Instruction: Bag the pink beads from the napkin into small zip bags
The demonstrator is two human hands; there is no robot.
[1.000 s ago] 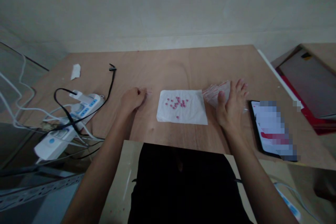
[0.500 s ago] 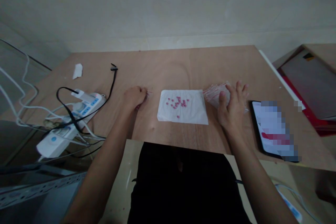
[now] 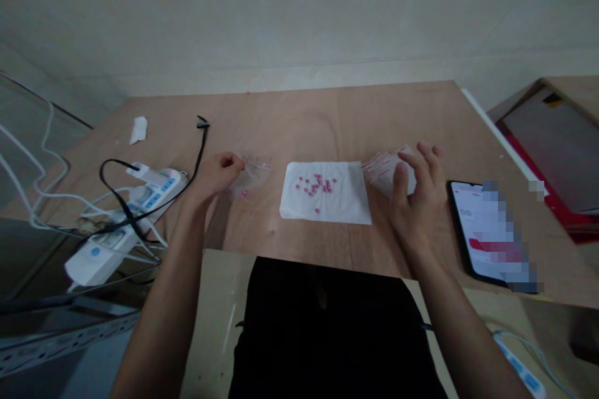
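Note:
My left hand [image 3: 219, 173] has its fingers curled together at the left edge of a small clear zip bag [image 3: 257, 169]. Pink pellets [image 3: 244, 193] show in the bag's lower part. Between my hands lies a white paper sheet [image 3: 346, 199] with several more pink pellets [image 3: 317, 184] scattered on it, one apart from the rest near the front. To its right, a fanned stack of clear zip bags with red lines [image 3: 384, 168] lies under and beside my right hand [image 3: 418, 193]. That hand is open, its thumb and fingers spread over the stack.
On the left, a white power strip [image 3: 154, 190] is tangled in white and black cables. A black cord end [image 3: 203, 123] and a torn paper scrap [image 3: 138, 129] lie behind it. A phone [image 3: 491, 230] lies at the right, near a red-edged box [image 3: 561, 206].
My left hand has drawn back to the left, so the zip bag and its pink pellets now show. My right hand stays over the stack with only slight finger movement.

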